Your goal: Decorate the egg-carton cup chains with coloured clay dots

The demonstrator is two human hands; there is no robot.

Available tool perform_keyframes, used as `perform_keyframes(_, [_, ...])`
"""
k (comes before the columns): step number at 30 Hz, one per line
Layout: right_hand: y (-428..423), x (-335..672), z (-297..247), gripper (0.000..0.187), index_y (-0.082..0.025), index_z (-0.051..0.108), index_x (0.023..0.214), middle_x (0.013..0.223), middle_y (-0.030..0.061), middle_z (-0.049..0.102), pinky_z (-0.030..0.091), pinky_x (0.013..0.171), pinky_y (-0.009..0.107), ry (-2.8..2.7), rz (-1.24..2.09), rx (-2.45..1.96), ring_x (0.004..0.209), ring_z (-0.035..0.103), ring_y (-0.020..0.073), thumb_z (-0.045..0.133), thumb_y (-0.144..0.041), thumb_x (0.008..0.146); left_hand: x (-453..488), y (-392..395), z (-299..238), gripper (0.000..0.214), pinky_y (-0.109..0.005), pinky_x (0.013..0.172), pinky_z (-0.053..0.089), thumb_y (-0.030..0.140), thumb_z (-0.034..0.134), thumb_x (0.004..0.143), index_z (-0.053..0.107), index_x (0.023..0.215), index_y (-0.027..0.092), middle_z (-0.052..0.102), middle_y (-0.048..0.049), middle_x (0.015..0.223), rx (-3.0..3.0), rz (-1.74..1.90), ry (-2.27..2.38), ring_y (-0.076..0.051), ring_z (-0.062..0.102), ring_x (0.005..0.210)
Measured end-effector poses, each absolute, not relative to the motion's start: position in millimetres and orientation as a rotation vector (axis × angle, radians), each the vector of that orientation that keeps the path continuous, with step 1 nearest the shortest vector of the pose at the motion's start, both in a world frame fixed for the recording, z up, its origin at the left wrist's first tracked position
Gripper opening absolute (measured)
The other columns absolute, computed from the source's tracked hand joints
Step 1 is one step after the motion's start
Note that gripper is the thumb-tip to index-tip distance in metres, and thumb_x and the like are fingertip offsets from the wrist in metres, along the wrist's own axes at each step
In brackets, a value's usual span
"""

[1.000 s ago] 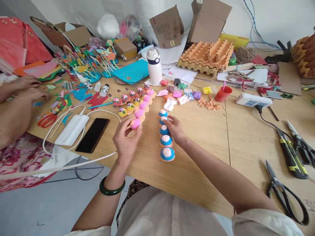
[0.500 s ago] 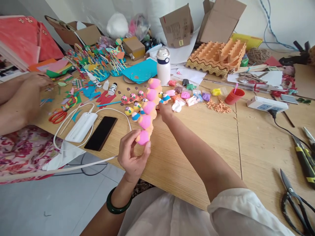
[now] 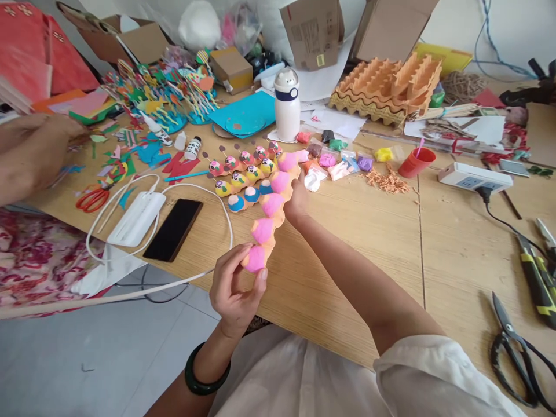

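Note:
My left hand (image 3: 235, 289) pinches the near end of an orange egg-carton strip with pink-topped bumps (image 3: 273, 205), held above the wooden table (image 3: 369, 243). My right hand (image 3: 297, 200) reaches forward beside the strip's middle, fingers curled behind it; what they grip is hidden. A strip with blue-and-pink bumps (image 3: 247, 197) lies just left of the pink strip. Small painted bug figures (image 3: 243, 165) stand in rows behind it.
Black phone (image 3: 174, 229) and a white cabled device (image 3: 136, 217) lie left. A white bottle (image 3: 287, 104), clay packets (image 3: 339, 165), red cup (image 3: 414, 163), power strip (image 3: 473, 176), scissors (image 3: 515, 353) and egg trays (image 3: 386, 87) surround. Another person's hand (image 3: 30, 153) works at far left.
The blue-bump strip went from the table's front to beside the bug figures. My right hand moved forward with it. My left hand drew the pink strip nearer and lifted it.

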State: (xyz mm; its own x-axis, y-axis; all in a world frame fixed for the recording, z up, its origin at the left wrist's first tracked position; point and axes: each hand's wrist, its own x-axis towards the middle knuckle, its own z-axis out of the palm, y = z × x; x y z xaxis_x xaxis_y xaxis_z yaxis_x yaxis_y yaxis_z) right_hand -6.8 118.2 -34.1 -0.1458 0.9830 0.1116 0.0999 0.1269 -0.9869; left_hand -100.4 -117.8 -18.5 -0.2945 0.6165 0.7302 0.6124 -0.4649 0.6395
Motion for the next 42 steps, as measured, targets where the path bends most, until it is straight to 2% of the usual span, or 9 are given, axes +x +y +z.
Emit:
perform_keyframes(3, [105.0,-4.7,-22.4,0.015,-0.021,0.063,0.1,0.141,0.0131,0.063,0.05,0.122,0.051,-1.256,1.184,-1.217,0.141,0.057,0.0331,0.072,-0.015,0.09,-100.0,-112.1,-18.0,0.051,-0.033,0.09,0.071,0.02,0.08,0.097,0.07,0.146,0.027,0.074,-0.0095,0.129,1.88,1.917,1.638,-0.023,0.076,0.122])
perform_keyframes(5, [93.8,0.1,-17.6,0.006,-0.022,0.065,0.104,0.131,0.0123,0.069,0.058,0.111,0.045,-1.108,1.24,-1.241,0.128,0.066,0.0275,0.062,-0.025,0.1,-98.3,-104.0,-17.2,0.048,-0.034,0.091,0.072,0.021,0.08,0.098,0.07,0.144,0.025,0.074,-0.0101,0.129,1.888,1.908,1.673,-0.023,0.076,0.123])
perform_keyframes(7, [77.2,9.7,-13.5,0.032,-0.023,0.065,0.106,0.112,0.0115,0.074,0.066,0.093,0.044,-1.005,1.367,-1.222,0.104,0.075,0.0259,0.049,-0.05,0.107,-95.4,-95.2,-15.7,0.044,-0.036,0.093,0.072,0.022,0.079,0.099,0.07,0.142,0.025,0.074,-0.0106,0.129,1.913,1.891,1.701,-0.024,0.076,0.123])
perform_keyframes(10, [43.8,32.2,-5.6,0.058,-0.025,0.067,0.1,0.101,0.0091,0.079,0.068,0.091,0.043,-0.836,1.778,-1.0,0.102,0.078,0.0275,0.06,-0.082,0.092,-89.1,-85.8,-13.2,0.041,-0.04,0.102,0.069,0.02,0.079,0.099,0.07,0.139,0.027,0.077,-0.01,0.127,2.075,1.73,1.661,-0.024,0.077,0.122])
perform_keyframes(13, [13.0,60.9,2.6,0.052,-0.022,0.072,0.101,0.104,0.0102,0.082,0.069,0.092,0.046,-0.836,1.872,-0.94,0.097,0.08,0.0287,0.087,-0.066,0.078,-85.2,-76.9,-11.5,0.05,-0.041,0.107,0.067,0.032,0.08,0.101,0.065,0.148,0.028,0.079,-0.011,0.132,2.302,1.493,1.476,-0.025,0.077,0.124])
perform_keyframes(16, [-5.7,94.2,6.1,0.041,-0.023,0.073,0.097,0.104,0.0085,0.08,0.068,0.09,0.044,-0.843,1.747,-1.047,0.085,0.076,0.0233,0.088,-0.056,0.079,-90.5,-50.6,-10.4,0.062,-0.045,0.114,0.064,0.048,0.074,0.104,0.057,0.159,0.026,0.076,-0.0133,0.143,2.33,1.368,1.479,-0.028,0.074,0.133])
perform_keyframes(21, [-27.9,147.4,-0.7,0.036,-0.023,0.072,0.093,0.105,0.0062,0.078,0.066,0.079,0.043,-0.795,1.668,-1.123,0.079,0.071,0.0205,0.088,-0.053,0.081,-109.3,34.9,-9.8,0.059,-0.054,0.134,0.043,0.022,0.072,0.096,0.065,0.154,0.015,0.062,-0.0203,0.161,2.153,1.022,2.04,-0.037,0.057,0.154])
perform_keyframes(31, [-41.4,166.5,-11.8,0.039,-0.024,0.069,0.094,0.098,0.0045,0.076,0.064,0.078,0.04,-0.813,1.616,-1.097,0.076,0.07,0.0192,0.084,-0.06,0.085,-128.8,89.5,-13.8,0.043,-0.063,0.108,0.055,0.029,0.068,0.093,0.081,0.133,0.02,0.077,-0.0231,0.135,1.827,0.708,2.462,-0.046,0.072,0.122])
perform_keyframes(42, [-40.3,168.1,-14.5,0.04,-0.025,0.069,0.092,0.096,0.0053,0.078,0.063,0.073,0.042,-0.875,1.639,-1.104,0.073,0.072,0.0204,0.085,-0.062,0.084,-121.1,126.8,0.0,0.041,-0.071,0.116,0.049,0.027,0.066,0.097,0.074,0.135,0.015,0.07,-0.028,0.145,1.637,0.672,2.539,-0.051,0.067,0.136])
